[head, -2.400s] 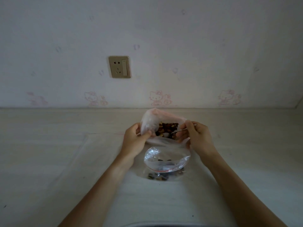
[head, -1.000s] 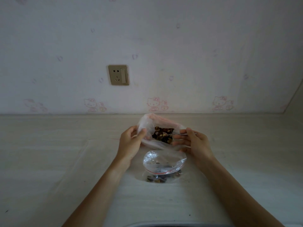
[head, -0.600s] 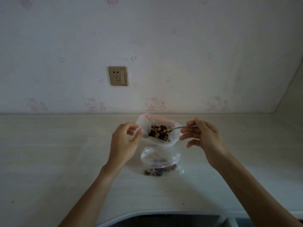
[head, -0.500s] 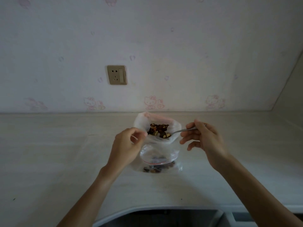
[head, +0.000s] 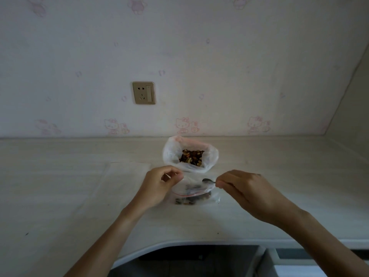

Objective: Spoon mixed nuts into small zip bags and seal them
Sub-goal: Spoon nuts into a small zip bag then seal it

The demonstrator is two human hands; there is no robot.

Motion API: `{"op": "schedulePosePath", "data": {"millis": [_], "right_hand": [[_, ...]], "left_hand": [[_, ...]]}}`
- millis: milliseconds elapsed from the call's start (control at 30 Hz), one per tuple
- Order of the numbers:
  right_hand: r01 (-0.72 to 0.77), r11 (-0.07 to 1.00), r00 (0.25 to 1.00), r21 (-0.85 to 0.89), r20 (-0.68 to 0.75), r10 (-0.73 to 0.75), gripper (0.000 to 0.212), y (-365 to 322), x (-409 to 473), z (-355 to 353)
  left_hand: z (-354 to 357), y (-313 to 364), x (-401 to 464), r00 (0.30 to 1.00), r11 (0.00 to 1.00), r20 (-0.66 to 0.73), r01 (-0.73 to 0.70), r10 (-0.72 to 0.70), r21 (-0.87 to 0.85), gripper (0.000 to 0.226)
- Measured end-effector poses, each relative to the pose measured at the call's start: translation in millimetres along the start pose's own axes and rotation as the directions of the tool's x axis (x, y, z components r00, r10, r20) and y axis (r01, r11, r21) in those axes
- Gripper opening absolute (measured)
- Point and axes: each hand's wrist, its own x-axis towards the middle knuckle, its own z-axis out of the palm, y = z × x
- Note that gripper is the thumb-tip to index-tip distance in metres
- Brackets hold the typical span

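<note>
The left hand [head: 157,186] pinches the rim of the small zip bag [head: 192,193] lying on the counter [head: 60,186]. The right hand [head: 242,188] grips a spoon [head: 208,181], its bowl over the bag's mouth. Just behind stands the big bag of nuts [head: 190,154], open. A flat clear sheet [head: 119,176] lies left; a wall socket [head: 143,92] sits above.

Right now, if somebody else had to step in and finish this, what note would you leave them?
Left hand pinches the rim of the small zip bag, holding its mouth open.
Right hand holds the spoon, its bowl over that mouth.
Big bag of mixed nuts stands open just behind, on the counter.
Done: some nuts already lie in the small bag.
Left: keep spooning, then press the zip closed.
</note>
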Motion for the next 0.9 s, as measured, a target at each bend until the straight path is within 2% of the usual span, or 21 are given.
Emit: {"op": "schedulePosePath", "data": {"millis": [67,100,167,233,333,433,467,533,633,700,800,900], "right_hand": [[0.039,0.999,0.999,-0.01,-0.033,-0.039,0.042,-1.7,-0.4,-2.0],[0.03,0.998,0.998,0.056,-0.051,-0.027,0.042,-1.3,-0.4,-1.6],[-0.052,0.955,0.995,0.293,-0.069,0.076,0.044,2.0,1.7,0.4],[-0.148,0.828,0.971,0.541,-0.08,0.225,0.043,6.4,6.9,5.1],[-0.212,0.6,0.893,0.771,-0.097,0.44,0.039,11.8,20.2,17.0],[-0.271,0.397,0.802,0.877,-0.023,0.597,0.04,15.2,35.2,25.1],[-0.294,0.36,0.778,0.886,0.003,0.628,0.041,16.3,40.5,27.5],[-0.331,0.31,0.743,0.891,0.043,0.668,0.042,18.5,51.0,32.8],[-0.36,0.297,0.727,0.885,0.066,0.684,0.041,23.8,66.2,38.8],[-0.395,0.334,0.733,0.856,0.074,0.676,0.04,28.4,74.9,42.1],[-0.462,0.435,0.738,0.773,0.062,0.672,0.039,36.9,83.9,48.6],[-0.463,0.469,0.765,0.752,0.072,0.64,0.038,43.7,88.7,57.8]], "left_hand": [[-1.0,-3.2,-0.6,1.0,0.999,0.008,0.021,-0.02,-0.033,0.013],[-0.9,-5.0,-1.1,1.0,0.999,0.008,0.029,-0.029,-0.031,0.015],[0.2,-7.5,-2.0,0.999,0.999,0.001,0.053,-0.053,-0.003,0.016],[1.0,-9.9,-0.5,0.997,0.996,-0.021,0.078,-0.078,0.031,0.015],[-1.1,-12.1,7.8,0.99,0.992,-0.091,0.115,-0.111,0.043,0.017],[-4.1,-15.2,23.9,0.936,0.972,-0.281,0.232,-0.21,0.047,0.032],[-4.5,-15.7,29.4,0.911,0.959,-0.329,0.28,-0.249,0.049,0.039],[-3.9,-16.6,41.0,0.889,0.927,-0.335,0.362,-0.311,0.101,0.052],[1.3,-17.6,55.4,0.897,0.884,-0.25,0.419,-0.366,0.21,0.059],[7.3,-19.8,59.9,0.911,0.891,-0.215,0.396,-0.352,0.22,0.06],[15.4,-22.3,58.2,0.925,0.91,-0.225,0.354,-0.306,0.217,0.044],[18.1,-24.1,56.5,0.93,0.915,-0.255,0.326,-0.264,0.238,0.032]]}}
